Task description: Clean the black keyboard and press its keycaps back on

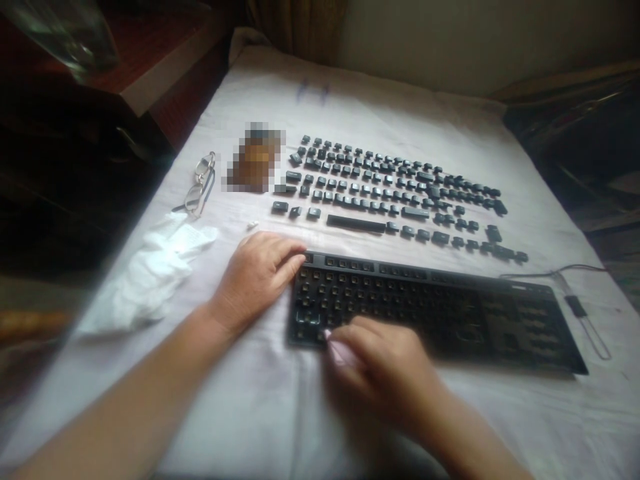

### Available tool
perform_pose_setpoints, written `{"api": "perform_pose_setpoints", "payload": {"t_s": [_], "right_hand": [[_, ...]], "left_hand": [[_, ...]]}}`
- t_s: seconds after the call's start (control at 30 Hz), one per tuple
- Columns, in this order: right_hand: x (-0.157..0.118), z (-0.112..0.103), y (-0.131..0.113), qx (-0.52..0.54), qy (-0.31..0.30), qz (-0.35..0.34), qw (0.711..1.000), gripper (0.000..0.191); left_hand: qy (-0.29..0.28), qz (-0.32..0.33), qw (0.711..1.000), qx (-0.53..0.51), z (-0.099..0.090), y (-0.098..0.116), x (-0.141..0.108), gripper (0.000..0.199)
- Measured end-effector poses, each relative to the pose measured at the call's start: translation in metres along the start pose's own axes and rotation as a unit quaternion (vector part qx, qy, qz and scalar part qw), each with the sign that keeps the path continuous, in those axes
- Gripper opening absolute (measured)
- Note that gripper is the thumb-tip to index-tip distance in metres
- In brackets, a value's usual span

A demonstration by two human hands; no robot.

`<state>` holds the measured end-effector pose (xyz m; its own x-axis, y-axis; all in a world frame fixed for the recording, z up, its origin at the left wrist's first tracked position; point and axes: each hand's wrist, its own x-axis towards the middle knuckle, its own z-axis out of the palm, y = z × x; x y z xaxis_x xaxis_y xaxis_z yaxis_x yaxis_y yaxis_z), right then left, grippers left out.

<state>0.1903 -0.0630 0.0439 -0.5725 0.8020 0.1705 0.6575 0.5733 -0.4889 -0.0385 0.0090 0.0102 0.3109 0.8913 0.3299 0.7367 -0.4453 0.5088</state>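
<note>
A black keyboard (pixel 400 300) with its keycaps taken off lies flat on the pale sheet, its bare key sockets showing. My left hand (pixel 260 270) grips its upper left corner, fingertips pressed together on the edge. Over the lower left sockets, my right hand (pixel 385 353) is closed around a small pale pink cloth (pixel 343 353), whose tip touches the keyboard. Beyond the keyboard, loose black keycaps (pixel 367 177) are laid out in rows that follow a keyboard layout. Among them is the long space bar (pixel 356 223).
A crumpled white cloth (pixel 160 267) and folded eyeglasses (pixel 200 183) lie to the left. A blurred-out rectangular item (pixel 254 160) is beside the keycaps. The keyboard's cable (pixel 575 303) lies at the right. A wooden table (pixel 150 73) with a glass vessel stands at upper left.
</note>
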Motion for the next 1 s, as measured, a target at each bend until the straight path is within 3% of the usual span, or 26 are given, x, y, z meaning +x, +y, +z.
{"api": "perform_pose_setpoints", "payload": {"t_s": [0.2,0.47,0.77,1.0], "right_hand": [[0.003,-0.016,0.017,0.002,0.063,0.020,0.998,0.013],[0.003,0.004,0.010,-0.071,0.065,-0.026,0.995,0.017],[-0.007,-0.013,0.019,-0.091,0.003,-0.005,0.996,0.019],[-0.008,-0.025,0.025,-0.016,0.044,0.028,0.999,0.014]], "left_hand": [[-0.004,-0.006,1.000,0.004,-0.001,0.000,0.000,0.021],[-0.013,-0.010,1.000,0.010,-0.002,0.001,0.001,0.024],[-0.013,-0.010,1.000,0.003,-0.003,0.000,0.001,0.024],[-0.020,-0.009,1.000,0.004,-0.003,-0.001,0.001,0.024]]}}
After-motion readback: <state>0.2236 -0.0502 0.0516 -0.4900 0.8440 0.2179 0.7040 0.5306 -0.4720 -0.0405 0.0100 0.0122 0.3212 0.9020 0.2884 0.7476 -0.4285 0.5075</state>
